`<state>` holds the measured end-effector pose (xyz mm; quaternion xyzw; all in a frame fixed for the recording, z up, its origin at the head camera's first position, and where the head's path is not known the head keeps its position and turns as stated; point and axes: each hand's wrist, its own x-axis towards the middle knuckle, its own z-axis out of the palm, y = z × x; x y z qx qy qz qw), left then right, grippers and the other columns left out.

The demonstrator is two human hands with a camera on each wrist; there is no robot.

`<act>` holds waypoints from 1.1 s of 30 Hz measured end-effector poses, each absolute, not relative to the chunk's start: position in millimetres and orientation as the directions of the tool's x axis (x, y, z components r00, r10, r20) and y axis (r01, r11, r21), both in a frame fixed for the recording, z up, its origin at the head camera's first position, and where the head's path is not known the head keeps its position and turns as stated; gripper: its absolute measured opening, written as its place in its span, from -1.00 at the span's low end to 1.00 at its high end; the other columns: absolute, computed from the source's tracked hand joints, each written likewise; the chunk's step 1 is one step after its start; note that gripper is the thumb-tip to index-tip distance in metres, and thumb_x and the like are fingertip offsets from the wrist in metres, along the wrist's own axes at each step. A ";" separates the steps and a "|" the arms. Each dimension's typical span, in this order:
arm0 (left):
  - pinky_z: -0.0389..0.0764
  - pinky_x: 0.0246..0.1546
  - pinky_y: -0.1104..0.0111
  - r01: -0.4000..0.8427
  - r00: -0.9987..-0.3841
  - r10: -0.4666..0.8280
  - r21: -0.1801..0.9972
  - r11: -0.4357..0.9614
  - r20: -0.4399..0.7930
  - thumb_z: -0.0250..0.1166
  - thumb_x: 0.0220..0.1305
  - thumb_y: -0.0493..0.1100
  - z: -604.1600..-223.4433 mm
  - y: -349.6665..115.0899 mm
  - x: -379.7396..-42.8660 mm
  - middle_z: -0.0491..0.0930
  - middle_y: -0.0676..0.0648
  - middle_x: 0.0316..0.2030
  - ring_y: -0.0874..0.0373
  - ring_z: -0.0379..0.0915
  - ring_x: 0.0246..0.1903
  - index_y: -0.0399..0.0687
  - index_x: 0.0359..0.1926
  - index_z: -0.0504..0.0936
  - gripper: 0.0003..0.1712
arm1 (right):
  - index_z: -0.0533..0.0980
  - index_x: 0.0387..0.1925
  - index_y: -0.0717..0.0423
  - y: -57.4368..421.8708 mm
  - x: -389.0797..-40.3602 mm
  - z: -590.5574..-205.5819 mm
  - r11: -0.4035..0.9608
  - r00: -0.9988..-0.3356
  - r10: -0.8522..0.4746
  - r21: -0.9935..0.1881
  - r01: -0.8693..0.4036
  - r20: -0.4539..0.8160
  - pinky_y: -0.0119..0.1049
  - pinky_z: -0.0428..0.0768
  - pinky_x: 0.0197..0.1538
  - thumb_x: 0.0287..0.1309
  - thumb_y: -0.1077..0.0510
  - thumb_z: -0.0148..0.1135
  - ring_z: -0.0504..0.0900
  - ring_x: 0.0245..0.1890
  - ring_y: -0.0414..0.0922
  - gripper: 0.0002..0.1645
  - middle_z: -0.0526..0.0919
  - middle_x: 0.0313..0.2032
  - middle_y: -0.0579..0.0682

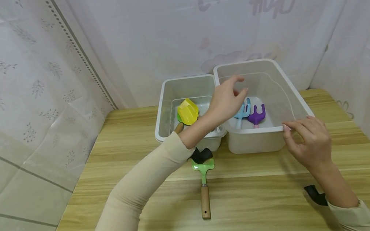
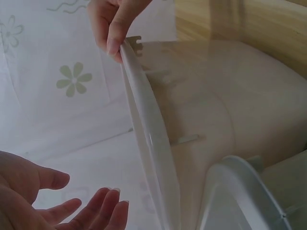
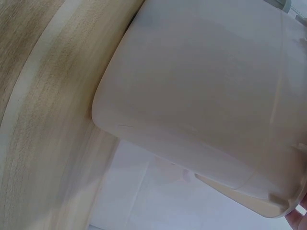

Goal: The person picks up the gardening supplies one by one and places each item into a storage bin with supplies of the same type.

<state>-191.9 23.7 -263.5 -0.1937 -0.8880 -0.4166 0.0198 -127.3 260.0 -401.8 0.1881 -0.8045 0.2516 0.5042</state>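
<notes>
My left hand [image 1: 226, 99] hovers over the larger white plastic bin [image 1: 256, 142] with its fingers loosely bent and nothing between them, as the left wrist view also shows. At that bin's near right corner, my right hand [image 1: 309, 141] pinches the rim between thumb and fingers. Inside the bin lie a light blue hand fork [image 1: 239, 122] and a purple hand fork [image 1: 258, 116]. My left forearm crosses the smaller white bin [image 1: 212, 144], partly hiding its contents. A yellow scoop [image 1: 188, 111] shows there, with a bit of green and a wooden handle [image 1: 179, 127] beside it.
In front of the smaller bin, a green garden tool [image 1: 203, 172] with a wooden handle lies on the wood-grain table [image 1: 259, 204]. The bins stand side by side near the back edge. Patterned curtains [image 1: 151, 34] hang behind the table and along both sides.
</notes>
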 end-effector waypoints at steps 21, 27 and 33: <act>0.43 -0.43 0.53 0.376 -0.910 0.372 0.740 0.557 0.181 0.18 0.60 -0.07 -271.8 9.8 -176.4 0.79 -0.15 -0.01 0.18 0.54 -0.41 -0.04 0.45 0.49 -0.50 | 0.74 -0.37 0.39 259.2 -128.8 -402.3 0.793 -0.407 -0.035 -0.222 -0.567 0.913 -0.45 0.34 0.46 0.43 -0.12 0.14 0.61 -0.48 0.28 -0.38 0.75 -0.47 0.31; 0.33 -0.56 0.53 0.364 -0.912 0.374 0.754 0.547 0.170 0.19 0.60 -0.08 -275.1 8.0 -169.3 0.79 -0.17 0.01 0.24 0.30 -0.61 -0.03 0.46 0.49 -0.50 | 0.74 -0.36 0.39 259.1 -127.9 -402.6 0.800 -0.423 -0.048 -0.219 -0.559 0.905 -0.47 0.31 0.46 0.42 -0.11 0.14 0.62 -0.47 0.28 -0.38 0.75 -0.46 0.31; 0.36 -0.52 0.54 0.384 -0.904 0.382 0.759 0.526 0.192 0.19 0.59 -0.09 -277.1 5.9 -163.0 0.80 -0.21 0.00 0.16 0.55 -0.40 -0.07 0.44 0.51 -0.51 | 0.74 -0.34 0.39 259.6 -126.9 -402.0 0.801 -0.430 -0.051 -0.220 -0.557 0.902 -0.48 0.29 0.46 0.43 -0.11 0.13 0.63 -0.47 0.27 -0.38 0.76 -0.45 0.31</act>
